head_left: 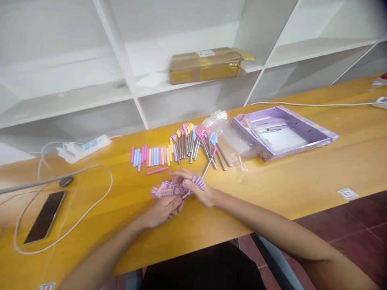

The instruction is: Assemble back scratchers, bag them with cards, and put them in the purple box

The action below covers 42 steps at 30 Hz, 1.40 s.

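My left hand (166, 210) is closed around the lower end of a thin metal rod. That rod appears to belong to a back scratcher (208, 166) with a pink hand-shaped head. My right hand (201, 191) grips its middle, against a purple-and-white striped piece (198, 182) whose kind I cannot make out. Small pink printed cards (166, 190) lie beside my hands, partly covered by fingers. Beyond them several back scratchers (190, 141) with coloured heads and metal rods lie in a pile. Left of these is a row of pastel tubes (155, 156), with one pink tube (157, 170) apart in front.
Clear plastic bags (238, 139) lie beside a purple open box (272, 155) holding flat items and a pen-like thing. A power strip (84, 149), white cable (110, 185) and phone (45, 217) are at left. A taped parcel (205, 66) sits on the shelf behind.
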### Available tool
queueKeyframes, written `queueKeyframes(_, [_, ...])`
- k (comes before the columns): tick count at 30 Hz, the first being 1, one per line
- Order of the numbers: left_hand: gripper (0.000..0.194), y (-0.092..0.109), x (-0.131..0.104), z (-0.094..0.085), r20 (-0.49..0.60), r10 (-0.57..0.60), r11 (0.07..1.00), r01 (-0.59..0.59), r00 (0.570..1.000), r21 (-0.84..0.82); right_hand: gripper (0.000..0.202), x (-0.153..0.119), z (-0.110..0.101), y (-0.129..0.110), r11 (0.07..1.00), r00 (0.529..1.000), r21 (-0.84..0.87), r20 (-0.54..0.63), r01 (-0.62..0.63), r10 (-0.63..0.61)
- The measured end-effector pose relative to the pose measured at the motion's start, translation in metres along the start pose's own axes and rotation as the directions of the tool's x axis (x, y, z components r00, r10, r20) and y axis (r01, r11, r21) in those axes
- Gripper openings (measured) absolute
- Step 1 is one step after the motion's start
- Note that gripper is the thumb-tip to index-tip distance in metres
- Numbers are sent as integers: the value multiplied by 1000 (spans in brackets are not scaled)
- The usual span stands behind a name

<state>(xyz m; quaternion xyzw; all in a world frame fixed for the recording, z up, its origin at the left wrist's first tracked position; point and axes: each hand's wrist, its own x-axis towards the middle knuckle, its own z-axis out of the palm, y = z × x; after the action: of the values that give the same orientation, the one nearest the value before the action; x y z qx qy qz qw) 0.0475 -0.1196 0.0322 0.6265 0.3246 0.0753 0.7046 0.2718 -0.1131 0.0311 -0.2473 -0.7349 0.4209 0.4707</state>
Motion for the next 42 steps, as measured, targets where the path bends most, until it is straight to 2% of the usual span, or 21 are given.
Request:
queueKeyframes(3, [56,6,-8,0,-95,109,946,-74,990,314,55,-5,3,-5,999,998,17,-55,-33,34])
queueKeyframes(6, [50,10,-16,-5,-126,187,805,-79,974,588,55,-7,-2,-10,996,982,57,-175,-65,74])
queueKeyframes(8, [44,7,-24,-13,-151,204,696,-34,967,718,53,-11,-18,-13,993,953,85,-286,-81,103])
queueKeyframes(10, [39,0,-36,-25,-210,217,578,48,953,815,49,-18,-50,-16,989,897,128,-424,-76,124])
queueKeyframes(12, [36,-8,-52,-40,-269,209,450,152,940,880,44,-30,-95,-23,986,800,161,-587,-36,125])
queueKeyframes(15, [33,-16,-77,-61,-304,247,281,232,920,931,38,-52,-169,-43,986,579,168,-802,-21,149])
queueKeyframes(17, [35,-16,-89,-72,-277,308,210,219,910,953,56,-64,-209,-60,980,415,195,-889,-33,191])
queueKeyframes(18, [36,-15,-92,-77,-259,323,190,206,910,960,65,-68,-223,-67,980,367,196,-909,-39,197])
queueKeyframes(20, [35,-13,-91,-84,-241,358,169,191,902,967,77,-72,-239,-78,976,350,208,-912,-56,214])
queueKeyframes(23, [33,-12,-80,-90,-227,392,158,177,891,971,78,-70,-242,-83,979,389,202,-901,-14,192])
queueKeyframes(27, [30,-24,-68,-90,-269,454,195,200,850,960,77,-68,-232,-74,964,375,262,-890,-40,257])
queueKeyframes(30, [32,-34,-72,-89,-263,516,168,205,815,964,83,-76,-226,-67,962,360,271,-896,-18,259])
queueKeyframes(35, [33,-40,-82,-92,-192,642,131,141,742,981,82,-90,-221,-62,963,327,268,-909,-10,256])
queueKeyframes(37, [30,-41,-83,-92,-172,683,143,100,710,985,80,-93,-219,-61,960,294,279,-917,-11,269])
queueKeyframes(42, [21,-49,-83,-89,-216,721,260,32,658,965,56,-94,-216,-51,941,230,336,-919,27,321])
